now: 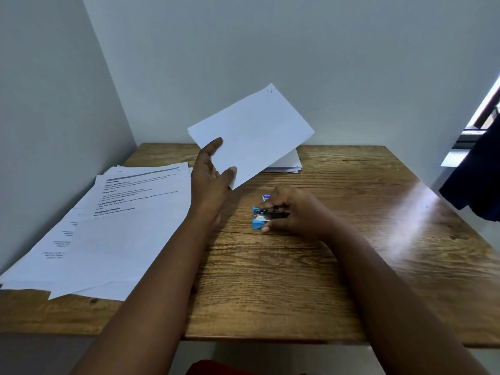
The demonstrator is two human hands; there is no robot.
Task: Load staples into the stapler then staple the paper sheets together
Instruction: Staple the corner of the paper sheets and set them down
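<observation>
My left hand (211, 174) holds a small set of white paper sheets (254, 131) by their lower corner, lifted above the table and tilted up toward the wall. My right hand (292, 209) rests on the table with its fingers closed around a small blue stapler (259, 219), whose blue front end pokes out to the left. A small blue-and-white staple box (266, 197) lies just behind my right fingers, mostly hidden.
A loose spread of printed sheets (113, 226) covers the left part of the wooden table (351, 266). Another thin paper stack (289, 163) lies at the back middle. Dark cloth (476, 180) hangs at the right edge by a window. Walls close the corner.
</observation>
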